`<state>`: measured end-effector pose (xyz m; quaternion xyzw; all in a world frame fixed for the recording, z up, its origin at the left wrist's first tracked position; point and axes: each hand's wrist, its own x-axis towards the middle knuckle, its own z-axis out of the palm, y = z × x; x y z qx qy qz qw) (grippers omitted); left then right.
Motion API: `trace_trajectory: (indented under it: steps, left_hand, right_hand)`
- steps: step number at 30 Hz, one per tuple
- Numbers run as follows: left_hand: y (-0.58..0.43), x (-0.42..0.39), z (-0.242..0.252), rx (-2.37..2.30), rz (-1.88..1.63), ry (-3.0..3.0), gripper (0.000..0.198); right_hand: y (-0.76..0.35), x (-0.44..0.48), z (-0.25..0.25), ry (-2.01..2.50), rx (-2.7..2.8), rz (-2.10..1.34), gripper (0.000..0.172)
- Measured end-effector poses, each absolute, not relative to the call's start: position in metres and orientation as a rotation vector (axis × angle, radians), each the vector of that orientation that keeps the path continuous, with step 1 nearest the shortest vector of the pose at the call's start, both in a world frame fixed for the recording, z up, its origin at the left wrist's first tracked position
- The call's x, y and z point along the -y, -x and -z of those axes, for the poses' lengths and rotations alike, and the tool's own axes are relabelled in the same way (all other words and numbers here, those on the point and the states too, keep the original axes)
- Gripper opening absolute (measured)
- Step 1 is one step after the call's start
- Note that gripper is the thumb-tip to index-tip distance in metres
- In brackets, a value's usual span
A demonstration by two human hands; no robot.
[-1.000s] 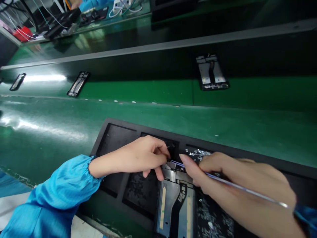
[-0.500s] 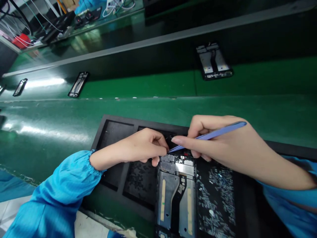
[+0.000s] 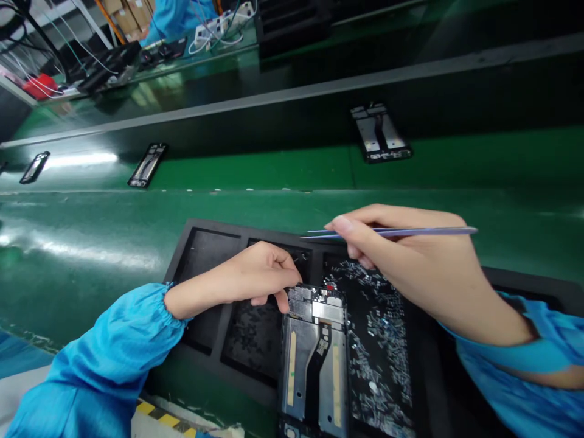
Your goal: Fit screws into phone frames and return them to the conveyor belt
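Observation:
My left hand (image 3: 260, 274) is closed at the top left corner of an opened phone (image 3: 298, 359), gripping its edge; the fingertips are partly hidden. The phone lies tilted over the black tray (image 3: 221, 328), with its metal plate, dark flex cable and cream strips showing. Purple tweezers (image 3: 424, 231) are pinched in my right hand (image 3: 401, 243), above and to the right of the phone's top end. Their two tips are slightly apart and point left, clear of the phone, with nothing visible between them.
Many small shiny parts (image 3: 387, 328) fill the tray compartment right of the phone. Dark pieces (image 3: 253, 334) lie in the compartment left of it. Opened phones (image 3: 381, 135), (image 3: 148, 165) rest along the green bench (image 3: 255, 207). Cables and a power strip (image 3: 223, 27) sit behind.
My right hand has lifted the tweezers away from the phone's top edge and turned them nearly level, tips now apart. My left hand stays at the phone's corner.

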<state>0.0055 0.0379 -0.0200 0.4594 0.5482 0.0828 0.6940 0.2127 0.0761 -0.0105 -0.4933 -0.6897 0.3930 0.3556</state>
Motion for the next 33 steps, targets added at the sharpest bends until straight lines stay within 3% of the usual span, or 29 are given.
trace_trajectory:
  steps: [8,21,33]
  left_hand:
    - [-0.007,-0.034,0.02,-1.265,-0.214,-1.038,0.008]
    - [-0.013,-0.032,0.027,-1.314,-0.258,-0.994,0.006]
    - [-0.017,-0.038,0.019,-1.303,-0.213,-0.913,0.015]
  right_hand:
    - [-0.213,-0.074,0.01,1.282,1.767,-1.099,0.014]
    - [-0.202,-0.074,0.018,1.247,1.741,-1.275,0.015]
    - [-0.203,-0.073,0.012,1.295,1.759,-1.326,0.017]
